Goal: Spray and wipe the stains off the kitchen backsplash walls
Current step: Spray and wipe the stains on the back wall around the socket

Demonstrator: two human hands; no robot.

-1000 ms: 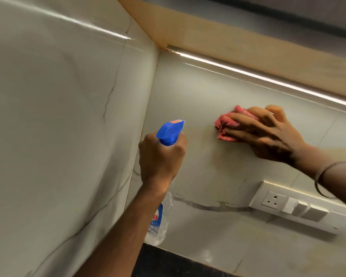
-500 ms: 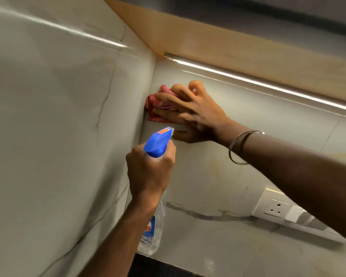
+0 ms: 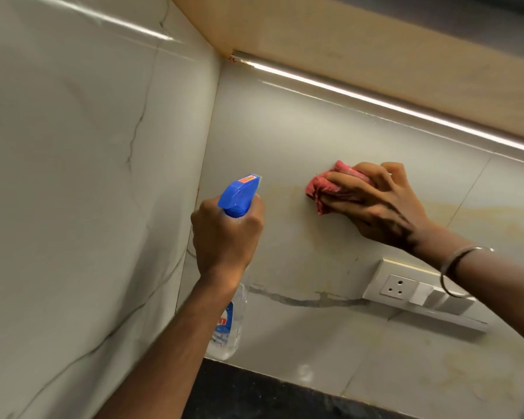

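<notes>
the right hand [image 3: 384, 207] has swept its red cloth [image 3: 322, 189] out of the corner [image 3: 213, 140] back to the middle of the backsplash [image 3: 300, 128], so wiping is under way, though yellow stains [image 3: 478, 214] remain beside it. its grip is clamped on the bunched cloth, pressed against the wall. the left hand [image 3: 224, 237] is wrapped round the spray bottle [image 3: 239, 196], nozzle up, near the corner.

Two bare forearms and two bare hands are all that shows of the person. The left forearm [image 3: 176, 343] runs from the edge at about 6 o'clock, uncovered along its whole visible length up to the left hand [image 3: 226, 237]. The right forearm [image 3: 496, 285], at 3 to 4 o'clock, is likewise uncovered up to the right hand [image 3: 384, 207]. The right wrist wears a thin, plain, silvery metal bangle [image 3: 445, 266], a loose round hoop
</notes>
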